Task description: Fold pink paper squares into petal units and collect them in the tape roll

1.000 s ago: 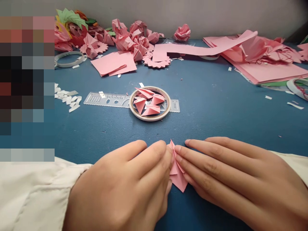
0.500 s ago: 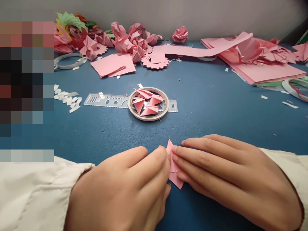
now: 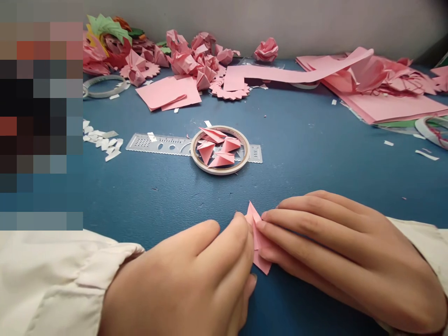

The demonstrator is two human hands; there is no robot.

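A small piece of folded pink paper (image 3: 261, 259) lies on the blue table between my hands, its pointed tip away from me and a crease down its middle. My left hand (image 3: 189, 275) is closed, with its fingertips gripping the paper's left edge; that edge is hidden behind them. From the other side, the fingers of my right hand (image 3: 343, 252) lie close together and hold the right flap at their tips. Beyond my hands, a ring of tape (image 3: 220, 172) encircles several small folded pink pieces (image 3: 224, 159). It rests on a clear plastic ruler (image 3: 140, 143) with cut-out shapes.
Crumpled and folded pink paper shapes (image 3: 196, 58) are heaped at the back. Pink sheets (image 3: 406, 109) are stacked at the back right, with a long pink strip (image 3: 280, 74) reaching onto them. White paper scraps (image 3: 105, 140) lie at left. Another tape ring (image 3: 432, 133) sits at the right edge.
The whole view has shifted slightly, so things appear a little further right. My right fingertips have slid slightly off the paper's middle crease, baring more of its upper part. Both hands stay at the paper.
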